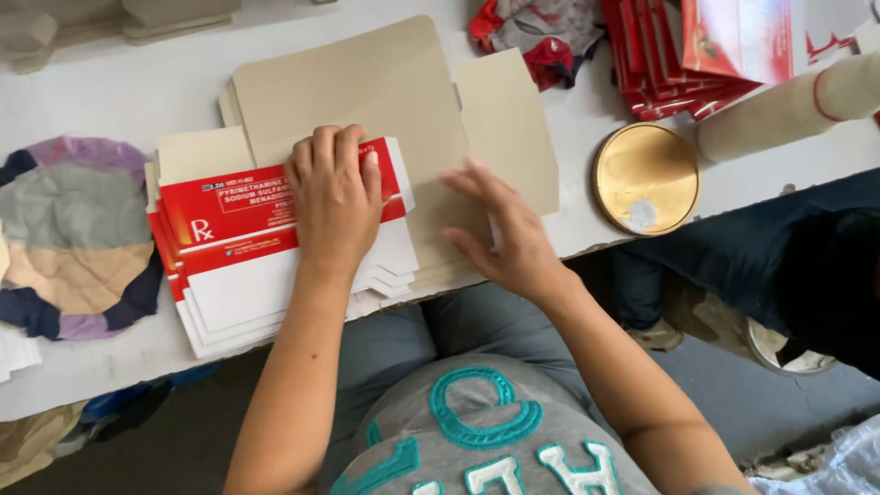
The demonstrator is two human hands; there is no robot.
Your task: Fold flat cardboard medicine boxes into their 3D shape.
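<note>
My left hand (335,194) presses flat on a stack of flattened red and white cartons (240,266) near the table's front edge. To the right, my right hand (500,229), blurred and with fingers spread, rests on several flat cartons lying brown side up (385,87). Neither hand grips anything. The brown blanks reach from under the red and white stack to the far middle of the white table (119,92).
A round gold lid (645,178) lies at the table's right edge. More red flat cartons (678,64) and crumpled red-grey cloth (541,32) sit at the back right. A patchwork cloth pad (73,234) lies left. Another person's forearm (788,105) and dark-trousered legs (788,247) are at right.
</note>
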